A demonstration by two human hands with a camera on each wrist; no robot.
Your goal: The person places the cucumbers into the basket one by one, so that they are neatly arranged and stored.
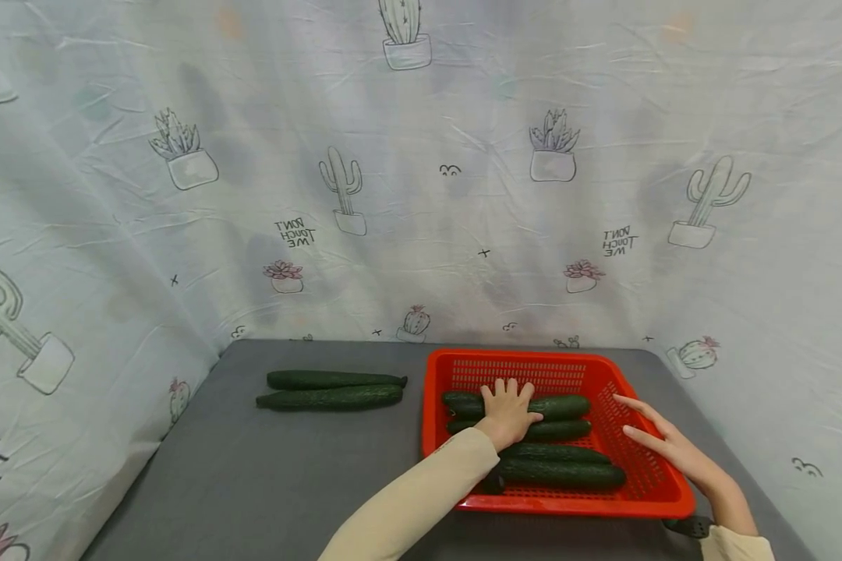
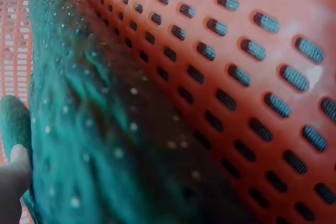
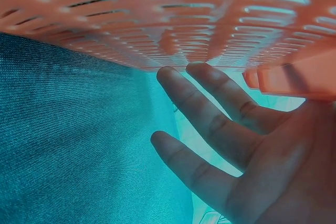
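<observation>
While the left hand (image 1: 508, 415) rests across the far cucumbers (image 1: 568, 407) inside the red basket (image 1: 575, 507), its fingers spread apart rather than clamped, gentle, even pressure should keep them from rolling. The right hand (image 1: 684, 456), fingers also apart, is at the basket's right wall, contact unclear, well placed for steadying it. Two more cucumbers (image 1: 337, 398) lie left on the grey table (image 1: 288, 475), beyond the basket's left wall, which stands in the way.

Pale, creased cloth (image 1: 421, 241) printed with potted cacti (image 1: 351, 223) and mirrored lettering (image 1: 295, 233) hangs behind and beside the grey bench (image 1: 288, 475), whose surface seems woven, though the right wrist view is murky.
</observation>
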